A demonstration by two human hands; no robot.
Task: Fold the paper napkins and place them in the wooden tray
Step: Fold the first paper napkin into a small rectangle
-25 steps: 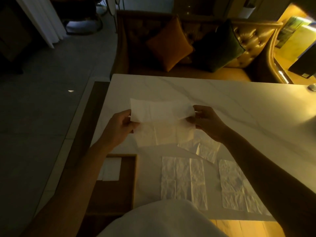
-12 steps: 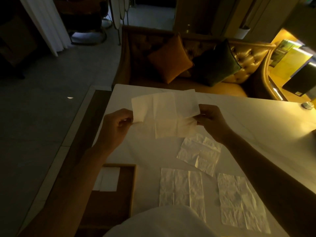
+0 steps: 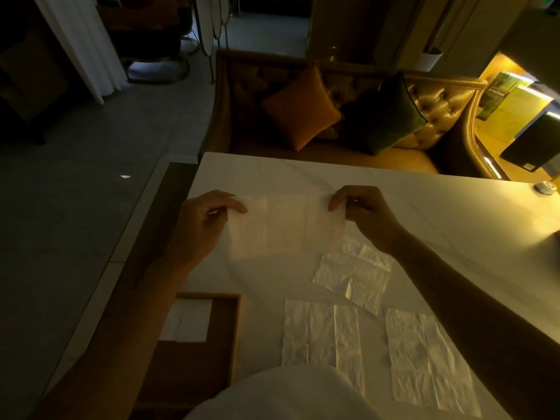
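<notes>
White marble table (image 3: 424,213) with three flat napkins (image 3: 321,334)

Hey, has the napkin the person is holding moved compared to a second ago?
Yes. The held napkin has come down: it was raised with its top edge folding over, and now hangs spread low over the marble table.

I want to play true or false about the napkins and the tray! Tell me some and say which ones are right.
1. Both hands hold one napkin. True: the left hand and right hand pinch its top corners.
2. The wooden tray is empty. False: a folded napkin lies in it.
3. Three napkins lie flat on the table. True.
4. The tray is by the right arm. False: it sits under the left arm.
</notes>
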